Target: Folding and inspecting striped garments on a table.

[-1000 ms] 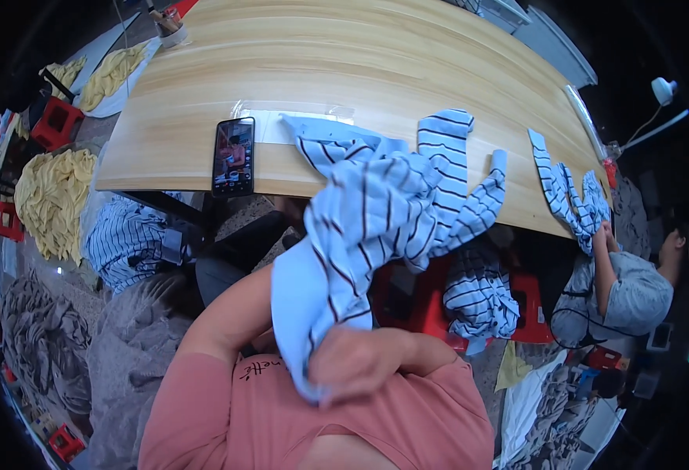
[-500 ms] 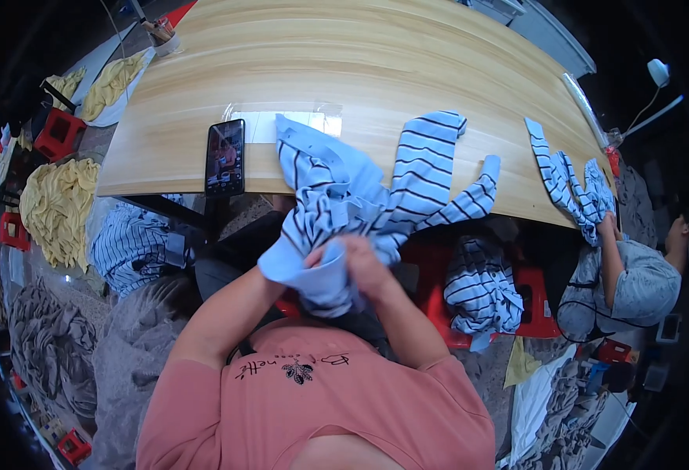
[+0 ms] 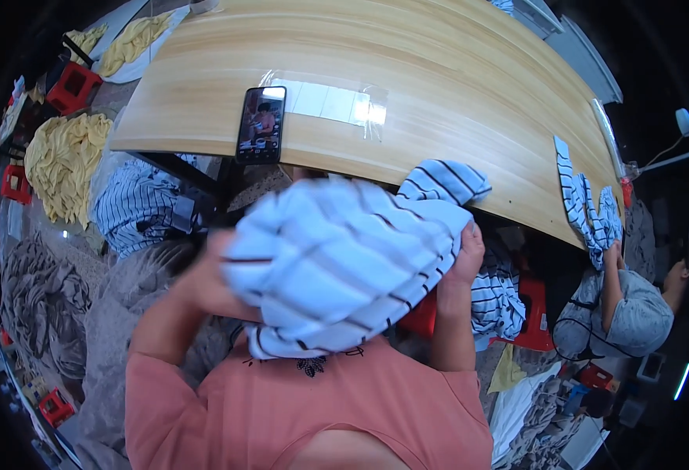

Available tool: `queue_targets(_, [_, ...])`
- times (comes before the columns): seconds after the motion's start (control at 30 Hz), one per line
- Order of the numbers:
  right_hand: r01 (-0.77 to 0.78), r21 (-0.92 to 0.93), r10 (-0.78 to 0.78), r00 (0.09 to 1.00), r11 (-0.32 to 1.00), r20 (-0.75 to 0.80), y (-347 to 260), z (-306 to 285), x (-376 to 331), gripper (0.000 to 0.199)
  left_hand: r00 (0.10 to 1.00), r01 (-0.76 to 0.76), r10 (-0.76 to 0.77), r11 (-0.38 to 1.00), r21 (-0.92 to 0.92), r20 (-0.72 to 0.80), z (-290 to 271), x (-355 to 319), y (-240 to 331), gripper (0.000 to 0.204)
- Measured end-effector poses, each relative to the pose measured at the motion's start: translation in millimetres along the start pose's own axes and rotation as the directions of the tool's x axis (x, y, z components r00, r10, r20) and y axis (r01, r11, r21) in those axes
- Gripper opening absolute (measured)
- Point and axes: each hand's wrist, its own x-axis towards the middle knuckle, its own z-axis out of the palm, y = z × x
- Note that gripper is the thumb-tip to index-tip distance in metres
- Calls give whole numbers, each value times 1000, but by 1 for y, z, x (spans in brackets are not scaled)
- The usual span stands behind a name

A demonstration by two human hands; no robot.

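A light-blue garment with dark stripes [image 3: 344, 266] is spread in the air in front of my chest, blurred by motion. My right hand [image 3: 467, 254] grips its right edge, fingers closed on the cloth. My left hand [image 3: 215, 274] is at the opposite edge, smeared by motion and partly covered by the fabric, which hangs stretched between both hands. A striped part of the same cloth [image 3: 442, 182] rests over the table's near edge.
A phone [image 3: 261, 125] lies on the wooden table [image 3: 438, 94] beside a taped white sheet [image 3: 321, 102]. Striped garments are heaped on a red stool [image 3: 534, 313] and at the left [image 3: 137, 207]. At the right, a person [image 3: 623, 309] handles a striped garment [image 3: 583, 200].
The bunched garment has been opened out and raised, its collar and cuffs no longer showing. My hands have moved apart, left hand leftward and right hand to the right. The view has shifted.
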Motion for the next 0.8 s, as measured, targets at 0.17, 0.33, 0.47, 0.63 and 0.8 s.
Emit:
queue_targets(0.17, [-127, 41, 129, 991, 991, -40, 51, 29, -30, 12, 978, -134, 137, 991, -27, 159, -99, -35, 7, 21])
queue_targets(0.33, [182, -432, -20, 936, 884, 352, 40, 75, -46, 6, 916, -233, 237, 971, -51, 323, -120, -150, 69, 19])
queue_targets(0.47, [250, -375, 86, 722, 893, 686, 23, 138, -61, 21, 854, -308, 310, 948, -73, 418, -113, -88, 91, 17])
queue_targets(0.63, [-350, -538, 618, 177, 767, 766, 80, 167, -82, 53, 800, -362, 390, 920, -151, 456, -94, -36, 89, 14])
queue_targets(0.8, [-307, -276, 335, 160, 911, 928, 54, 167, -97, 31, 985, -68, 17, 954, 292, 175, -97, -59, 104, 16])
